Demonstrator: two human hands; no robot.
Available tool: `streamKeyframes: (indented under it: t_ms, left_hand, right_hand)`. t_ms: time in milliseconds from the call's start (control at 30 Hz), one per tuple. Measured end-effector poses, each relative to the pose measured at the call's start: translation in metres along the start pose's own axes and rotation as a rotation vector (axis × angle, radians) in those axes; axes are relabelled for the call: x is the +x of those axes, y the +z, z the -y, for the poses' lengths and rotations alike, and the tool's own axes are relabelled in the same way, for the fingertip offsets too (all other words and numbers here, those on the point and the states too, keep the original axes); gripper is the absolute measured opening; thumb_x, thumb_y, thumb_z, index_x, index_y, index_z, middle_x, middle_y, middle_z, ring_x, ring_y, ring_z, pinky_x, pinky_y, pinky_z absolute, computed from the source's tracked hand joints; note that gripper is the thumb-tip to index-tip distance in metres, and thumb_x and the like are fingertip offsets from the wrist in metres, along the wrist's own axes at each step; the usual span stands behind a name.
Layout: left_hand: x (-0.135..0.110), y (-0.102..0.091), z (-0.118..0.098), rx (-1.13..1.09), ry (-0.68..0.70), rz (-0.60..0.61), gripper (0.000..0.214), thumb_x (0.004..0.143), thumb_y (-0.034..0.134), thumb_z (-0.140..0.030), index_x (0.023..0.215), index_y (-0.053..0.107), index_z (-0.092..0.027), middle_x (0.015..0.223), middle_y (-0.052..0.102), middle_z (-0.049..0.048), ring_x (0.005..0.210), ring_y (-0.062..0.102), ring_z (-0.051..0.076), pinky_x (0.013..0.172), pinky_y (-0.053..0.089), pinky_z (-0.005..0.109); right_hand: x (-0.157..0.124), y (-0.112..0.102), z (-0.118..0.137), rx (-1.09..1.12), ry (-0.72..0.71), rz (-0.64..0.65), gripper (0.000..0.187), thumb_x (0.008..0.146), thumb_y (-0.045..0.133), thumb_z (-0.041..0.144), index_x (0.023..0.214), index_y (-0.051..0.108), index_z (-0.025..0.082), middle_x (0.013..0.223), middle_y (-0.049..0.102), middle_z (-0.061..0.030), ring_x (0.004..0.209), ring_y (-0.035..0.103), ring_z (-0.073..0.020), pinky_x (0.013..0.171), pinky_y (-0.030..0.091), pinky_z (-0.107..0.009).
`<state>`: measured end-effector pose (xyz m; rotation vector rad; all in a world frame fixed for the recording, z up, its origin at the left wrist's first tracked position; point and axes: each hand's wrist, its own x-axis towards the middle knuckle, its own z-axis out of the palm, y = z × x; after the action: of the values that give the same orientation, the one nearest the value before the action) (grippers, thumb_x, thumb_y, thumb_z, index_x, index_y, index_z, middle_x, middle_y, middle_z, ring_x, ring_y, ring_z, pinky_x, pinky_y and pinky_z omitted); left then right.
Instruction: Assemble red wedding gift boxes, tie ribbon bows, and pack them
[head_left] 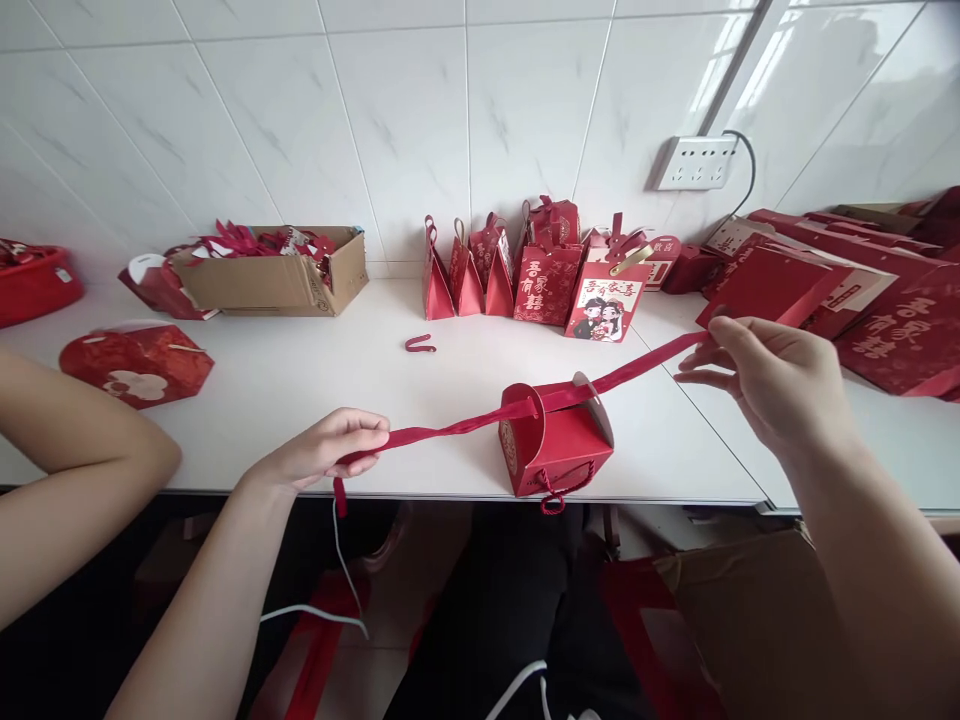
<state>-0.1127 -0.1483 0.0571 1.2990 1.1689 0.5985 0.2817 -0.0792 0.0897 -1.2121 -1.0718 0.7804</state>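
A small red gift box point(556, 440) stands at the front edge of the white table point(315, 370). A long red ribbon point(450, 428) runs across its top, pulled taut to both sides. My left hand point(322, 450) is closed on the ribbon's left end, whose tip hangs below the table edge. My right hand point(772, 380) pinches the ribbon's right end, raised above the table. A knotted red cord point(555, 495) dangles from the box's front.
Finished red gift boxes point(547, 265) line the tiled wall. A cardboard box point(277, 270) of red pieces sits back left, flat red cartons point(862, 290) lie right, a flat red box point(139, 365) lies left. A loose ribbon scrap point(420, 344) lies mid-table. Another person's arm point(67, 470) reaches in left.
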Motion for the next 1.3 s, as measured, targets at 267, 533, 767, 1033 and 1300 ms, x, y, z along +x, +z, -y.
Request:
streamKeyframes:
  t_ms: [267,533,767,1033,1300]
  left_hand:
    - [-0.005,-0.016,-0.002,-0.42,0.378,-0.147,0.022,0.064,0.078,-0.034,0.064,0.064,-0.018,0.038,0.038,-0.0075,0.034,0.031,0.004,0.043,0.031,0.021]
    - [0.017,0.003,-0.038,-0.838,0.66,-0.547,0.022,0.06,0.074,-0.038,0.059,0.062,-0.02,0.078,0.068,0.0006,0.077,0.062,0.018,0.066,0.052,0.029]
    - [0.043,0.025,-0.077,-1.081,0.797,-0.375,0.03,0.082,0.059,-0.039,0.061,0.051,-0.02,0.058,0.055,-0.0062,0.055,0.054,0.007,0.059,0.049,0.022]
    - [0.077,0.048,-0.095,-0.871,0.704,-0.201,0.025,0.066,0.074,-0.038,0.067,0.059,-0.018,0.069,0.061,-0.0033,0.059,0.056,0.009,0.057,0.048,0.022]
    - [0.096,0.071,-0.122,-0.522,0.763,-0.141,0.035,0.059,0.073,-0.017,0.093,0.072,-0.014,0.095,0.07,0.0073,0.072,0.061,0.012,0.067,0.05,0.025]
  right_hand:
    - [0.002,-0.006,0.008,0.033,-0.009,-0.038,0.019,0.079,0.058,0.015,0.06,0.063,0.014,0.055,0.06,-0.0016,0.046,0.062,-0.0115,0.047,0.056,-0.021]
    - [0.012,0.001,0.025,0.141,-0.118,0.037,0.024,0.079,0.059,0.015,0.055,0.06,0.013,0.055,0.059,-0.0025,0.051,0.058,-0.0096,0.052,0.056,-0.024]
    - [0.014,0.014,0.044,0.254,-0.15,0.248,0.017,0.081,0.054,0.019,0.069,0.064,0.012,0.075,0.069,-0.0077,0.067,0.066,-0.0148,0.066,0.058,-0.031]
    - [0.025,0.028,0.058,0.473,-0.139,0.328,0.026,0.068,0.076,0.036,0.065,0.062,0.015,0.064,0.065,-0.0023,0.061,0.065,-0.0144,0.066,0.057,-0.031]
    - [0.016,0.05,0.085,0.345,-0.232,0.494,0.019,0.071,0.07,0.031,0.078,0.072,0.013,0.077,0.071,-0.0069,0.072,0.066,-0.0163,0.074,0.056,-0.034]
